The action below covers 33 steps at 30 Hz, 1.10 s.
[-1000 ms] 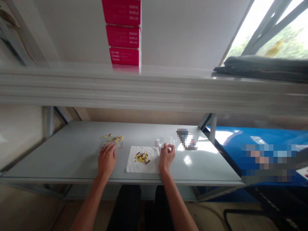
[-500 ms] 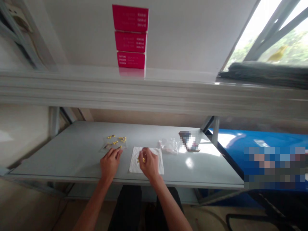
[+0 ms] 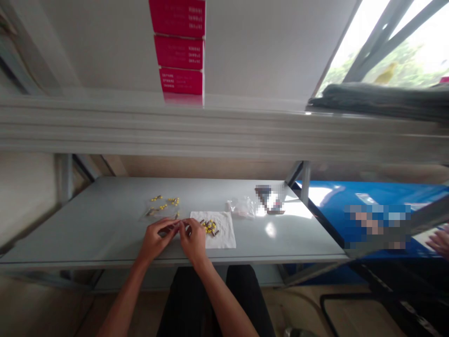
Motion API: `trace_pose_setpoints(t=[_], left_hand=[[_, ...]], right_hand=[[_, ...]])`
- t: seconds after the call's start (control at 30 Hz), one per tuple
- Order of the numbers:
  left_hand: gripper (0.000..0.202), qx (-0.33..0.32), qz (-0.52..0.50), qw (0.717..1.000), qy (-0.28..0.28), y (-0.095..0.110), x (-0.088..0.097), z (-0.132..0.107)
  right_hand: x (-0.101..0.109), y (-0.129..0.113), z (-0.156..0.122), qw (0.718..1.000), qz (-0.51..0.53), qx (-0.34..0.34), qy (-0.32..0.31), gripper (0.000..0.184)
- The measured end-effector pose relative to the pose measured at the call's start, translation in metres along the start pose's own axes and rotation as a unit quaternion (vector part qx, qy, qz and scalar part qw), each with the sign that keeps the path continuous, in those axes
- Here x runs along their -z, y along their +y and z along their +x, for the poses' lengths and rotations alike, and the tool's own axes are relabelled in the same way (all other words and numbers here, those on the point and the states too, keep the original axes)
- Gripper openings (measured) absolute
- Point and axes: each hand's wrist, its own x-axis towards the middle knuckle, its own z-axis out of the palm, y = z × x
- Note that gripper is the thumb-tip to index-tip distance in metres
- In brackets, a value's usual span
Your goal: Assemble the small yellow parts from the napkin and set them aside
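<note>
My left hand (image 3: 156,239) and my right hand (image 3: 194,239) meet low over the table, fingertips pinched together. Whatever lies between the fingers is too small and blurred to name. Just right of my right hand, a heap of small yellow-and-dark metallic pieces (image 3: 210,228) rests on a white cloth or tissue (image 3: 224,238); my hand covers the sheet's left edge. Beyond my left hand, more small yellow-and-dark pieces (image 3: 173,201) lie in several little groups on and around a flat clear plastic sheet or bag (image 3: 168,211).
A crumpled clear plastic bag (image 3: 243,207) lies behind the white sheet, beside a pixelated object (image 3: 270,200). Above the table (image 3: 91,224) runs a shelf (image 3: 224,133) bearing stacked red boxes (image 3: 180,51). At far right, another person's hand (image 3: 439,241) shows by a blue surface (image 3: 326,206).
My right hand has moved left from the heap on the white sheet to join my left hand, uncovering the heap. The view has shifted slightly, and another person's hand has appeared at far right.
</note>
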Motion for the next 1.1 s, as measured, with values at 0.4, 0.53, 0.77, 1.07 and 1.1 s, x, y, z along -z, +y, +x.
trace_pose_setpoints(t=[0.4,0.53,0.77,1.07,1.1], left_hand=[[0.029,-0.013,0.009,0.997,-0.072,0.0018,0.0052,0.0024],[0.034,-0.011,0.037,0.997,-0.073,0.0010,0.0057,0.0009],[0.026,0.026,0.059,0.998,-0.003,-0.0046,0.0052,0.0002],[0.022,0.004,0.030,0.998,0.056,-0.0045,0.0040,-0.0061],[0.022,-0.005,0.039,0.997,0.064,-0.0049,0.0038,-0.0066]], right_hand=[[0.0011,-0.0008,-0.0012,1.000,-0.012,0.008,0.009,0.034],[0.0003,-0.0011,-0.0011,0.998,-0.054,0.025,-0.025,0.030],[-0.0029,-0.0011,-0.0033,0.995,-0.087,0.034,-0.044,0.022],[-0.0075,-0.0027,-0.0048,0.998,-0.043,-0.034,0.036,0.011],[-0.0073,-0.0025,-0.0047,0.998,-0.029,-0.036,0.042,0.011]])
